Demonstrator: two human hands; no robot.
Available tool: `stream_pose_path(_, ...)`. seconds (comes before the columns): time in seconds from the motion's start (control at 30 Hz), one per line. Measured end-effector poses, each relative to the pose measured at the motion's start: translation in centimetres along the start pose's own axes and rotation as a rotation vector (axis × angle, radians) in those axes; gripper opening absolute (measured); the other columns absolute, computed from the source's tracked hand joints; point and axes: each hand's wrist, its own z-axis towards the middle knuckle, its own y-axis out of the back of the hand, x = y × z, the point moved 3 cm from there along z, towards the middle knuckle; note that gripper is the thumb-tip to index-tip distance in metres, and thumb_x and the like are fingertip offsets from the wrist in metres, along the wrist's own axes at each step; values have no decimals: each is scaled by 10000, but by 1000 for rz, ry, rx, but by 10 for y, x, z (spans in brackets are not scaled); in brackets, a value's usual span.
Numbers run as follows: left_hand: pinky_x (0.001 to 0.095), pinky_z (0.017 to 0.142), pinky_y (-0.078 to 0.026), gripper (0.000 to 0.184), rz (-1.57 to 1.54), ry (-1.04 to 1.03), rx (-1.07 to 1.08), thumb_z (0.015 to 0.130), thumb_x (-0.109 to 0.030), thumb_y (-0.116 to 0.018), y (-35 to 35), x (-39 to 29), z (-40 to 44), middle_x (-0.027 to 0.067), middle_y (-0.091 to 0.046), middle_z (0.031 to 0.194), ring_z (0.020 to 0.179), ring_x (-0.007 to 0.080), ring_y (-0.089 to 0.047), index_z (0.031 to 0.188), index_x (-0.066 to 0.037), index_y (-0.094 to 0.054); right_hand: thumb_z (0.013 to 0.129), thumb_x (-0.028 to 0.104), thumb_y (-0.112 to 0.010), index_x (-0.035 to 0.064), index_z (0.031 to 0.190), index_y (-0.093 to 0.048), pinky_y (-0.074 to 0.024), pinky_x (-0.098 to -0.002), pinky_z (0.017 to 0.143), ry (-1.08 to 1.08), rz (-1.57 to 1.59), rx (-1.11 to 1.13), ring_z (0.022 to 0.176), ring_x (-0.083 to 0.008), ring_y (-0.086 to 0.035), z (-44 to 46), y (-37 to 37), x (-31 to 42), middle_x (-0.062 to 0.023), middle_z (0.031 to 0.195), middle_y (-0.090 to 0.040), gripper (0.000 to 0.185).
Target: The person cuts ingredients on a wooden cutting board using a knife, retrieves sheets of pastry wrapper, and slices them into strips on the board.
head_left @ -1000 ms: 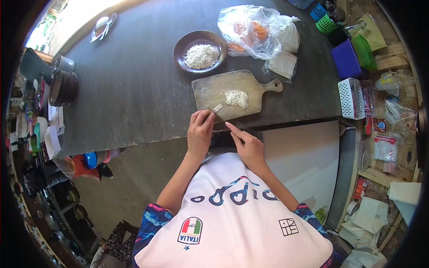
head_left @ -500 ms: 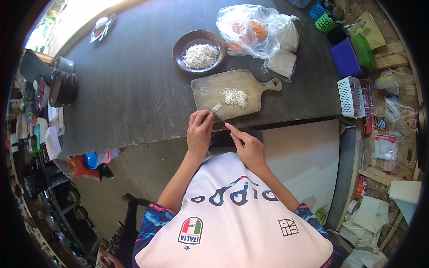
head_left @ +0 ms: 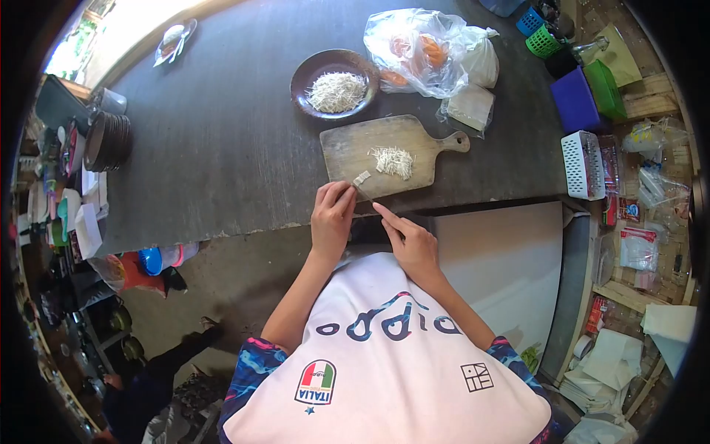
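A wooden cutting board (head_left: 347, 152) lies near the table's front edge, its handle toward the right. On it rests a heap of thin pale shreds (head_left: 393, 163), with a few small cut pieces (head_left: 361, 178) closer to my fingers. My left hand (head_left: 332, 216) is closed, fingertips bunched at the board's near left corner; whatever they pinch is hidden. In my right hand (head_left: 412, 243) is a knife (head_left: 364, 195), index finger stretched along it and blade angled toward the left fingertips. Beyond the board, a dark bowl (head_left: 299, 90) holds more pale shreds.
Behind the board sit a clear plastic bag (head_left: 414, 55) with orange items and a wrapped pale block (head_left: 470, 106). A white basket (head_left: 582, 164) stands at the right, stacked dark plates (head_left: 108, 142) at the left. Another person (head_left: 159, 385) is at lower left.
The table and its things sit slightly further right in view. Both hands keep nearly the same place at the board. The other person at lower left has shifted, a leg now stretched out.
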Motion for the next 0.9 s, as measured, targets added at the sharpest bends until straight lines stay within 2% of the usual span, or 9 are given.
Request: stream_pose_path(0.9, 440, 959, -590, 199, -10, 7, -2, 929, -6, -821, 1, 0, -2, 97, -741, 1172, 1154, 316, -693, 1128, 5, -821, 1132, 335, -636, 439, 1532, -674, -593, -485, 713, -15, 16, 1, 788, -363, -743, -2, 1, 3, -112, 859, -724, 415)
